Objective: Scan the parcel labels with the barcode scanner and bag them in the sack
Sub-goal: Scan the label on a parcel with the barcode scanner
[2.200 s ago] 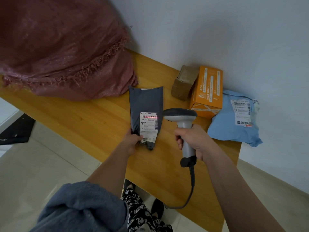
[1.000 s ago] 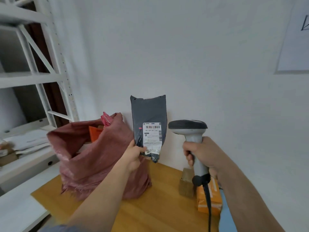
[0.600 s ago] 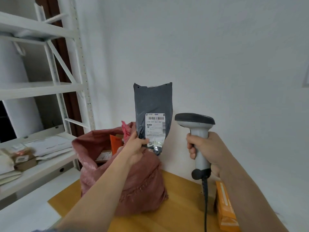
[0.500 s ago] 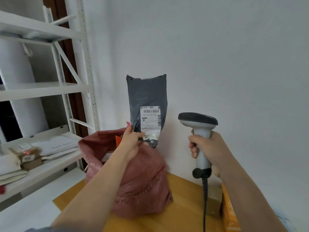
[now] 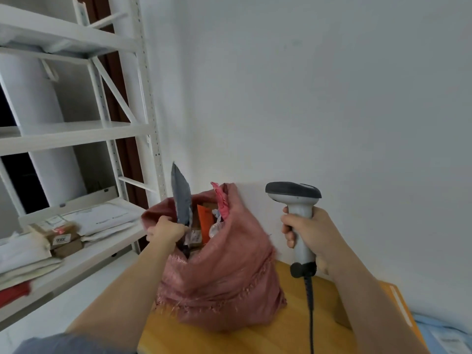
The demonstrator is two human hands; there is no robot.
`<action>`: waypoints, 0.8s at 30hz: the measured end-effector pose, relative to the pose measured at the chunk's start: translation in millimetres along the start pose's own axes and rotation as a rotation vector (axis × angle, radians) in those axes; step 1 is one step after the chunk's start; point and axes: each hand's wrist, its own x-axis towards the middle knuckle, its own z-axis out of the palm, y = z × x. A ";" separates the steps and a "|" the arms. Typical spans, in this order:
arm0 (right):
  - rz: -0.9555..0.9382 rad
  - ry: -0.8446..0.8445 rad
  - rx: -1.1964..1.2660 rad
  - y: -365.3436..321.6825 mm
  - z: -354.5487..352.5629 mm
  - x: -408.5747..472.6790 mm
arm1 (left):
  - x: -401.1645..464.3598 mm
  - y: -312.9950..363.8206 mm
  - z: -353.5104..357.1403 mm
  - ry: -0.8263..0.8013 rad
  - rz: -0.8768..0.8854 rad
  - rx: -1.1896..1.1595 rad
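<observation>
In the head view, the left hand [image 5: 165, 230] grips the dark grey parcel [image 5: 181, 198] by its lower end, edge-on over the sack's [image 5: 224, 272] open mouth at about ten o'clock, apparently to slip it in. At three o'clock, the right hand [image 5: 310, 233] clasps the barcode scanner [image 5: 296, 215] upright, likely kept ready for the next label.

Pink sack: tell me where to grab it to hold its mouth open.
Grip the pink sack at its raised rim flap on the far right of the mouth, coming from above. That flap stands up free, while the left hand and grey parcel occupy the near-left rim.
</observation>
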 end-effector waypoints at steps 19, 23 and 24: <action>0.126 0.260 -0.077 39.2 -75.6 2.5 | -81.9 83.5 133.5 -0.009 0.514 -0.024; 0.159 0.327 -0.063 50.2 -128.3 4.7 | -112.8 90.1 190.3 -0.113 0.585 -0.013; 0.169 0.342 -0.063 54.1 -142.5 5.4 | -120.4 89.6 207.1 -0.150 0.597 -0.003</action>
